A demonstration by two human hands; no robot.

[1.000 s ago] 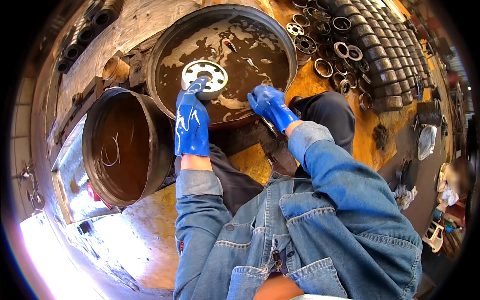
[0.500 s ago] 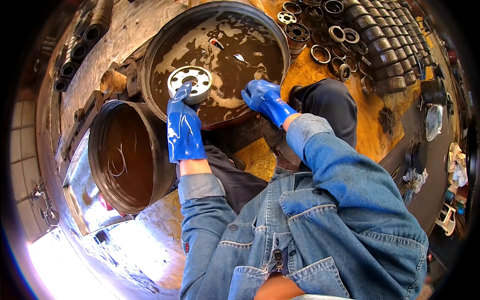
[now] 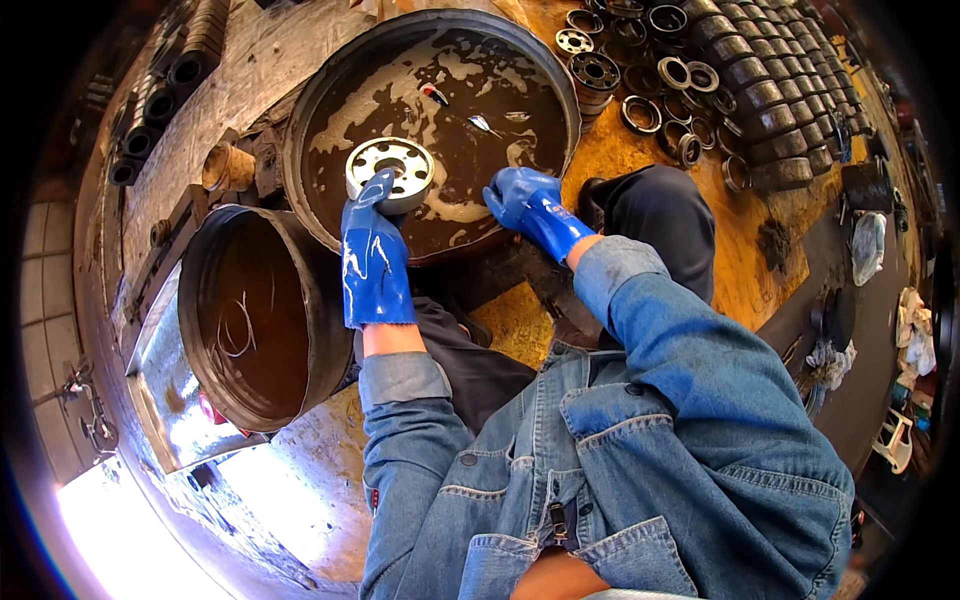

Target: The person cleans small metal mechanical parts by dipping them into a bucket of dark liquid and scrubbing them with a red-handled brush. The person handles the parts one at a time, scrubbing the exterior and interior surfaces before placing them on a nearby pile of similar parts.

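In a wet blue rubber glove, my left hand (image 3: pixel 374 255) grips a round metal flange (image 3: pixel 392 155) by its near edge. The flange is pale and shiny, with a central opening and a ring of holes. It is held above a wide round tub (image 3: pixel 293 150) of brown, foamy liquid. My right hand (image 3: pixel 532 208), gloved the same way, is at the tub's near right rim with its fingers curled closed. Whatever those fingers may hold is hidden. A small red-and-black object (image 3: pixel 434 95) and a shiny pale object (image 3: pixel 481 123) show in the liquid.
A second drum (image 3: pixel 325 330) with brown liquid and a pale loop stands at left. Metal rings (image 3: pixel 640 114) and flanges lie beyond the tub at right, beside stacked dark cylinders (image 3: pixel 775 115). A rusty can (image 3: pixel 228 167) sits left of the tub. My knee (image 3: pixel 660 215) is close to the right hand.
My left hand and the flange have shifted slightly right, and the flange sits a little lower in the picture. The right hand has barely moved.
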